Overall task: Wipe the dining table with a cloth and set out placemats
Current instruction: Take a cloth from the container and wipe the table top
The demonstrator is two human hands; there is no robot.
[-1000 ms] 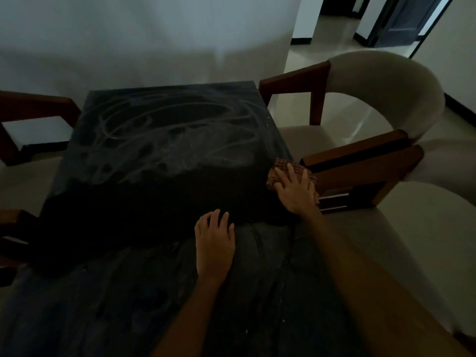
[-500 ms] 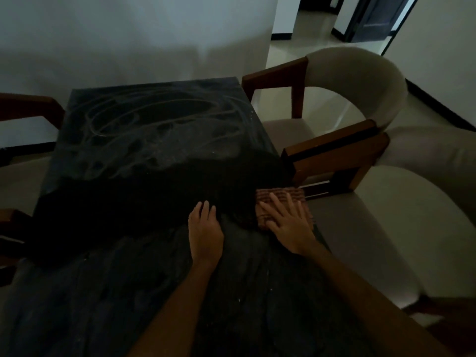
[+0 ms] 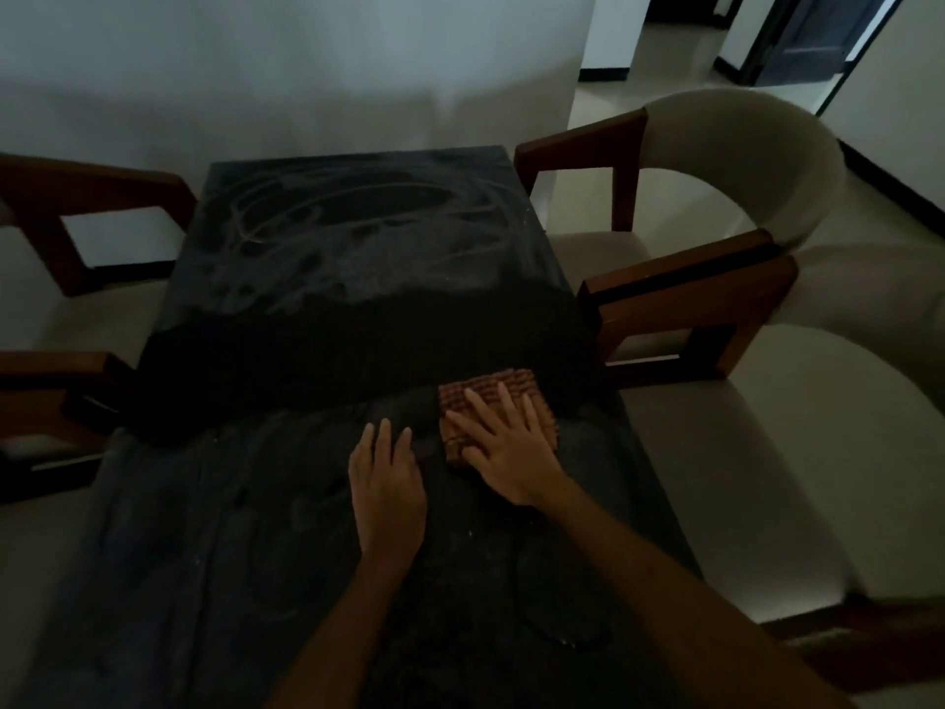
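A dark dining table stretches away from me, with pale swirled wipe marks on its far half. A folded brown checked cloth lies on the table near its right edge. My right hand presses flat on the cloth with straight, spread fingers. My left hand rests flat on the bare tabletop just left of the cloth, fingers straight. No placemats are in view.
Two wooden armchairs with pale upholstery stand close along the table's right side. More wooden chair arms line the left side. A white wall stands behind the table, and a doorway opens at the back right.
My right hand has drawn the cloth from the table's right edge back toward me and leftward, close to my left hand. My left hand has stayed flat on the table.
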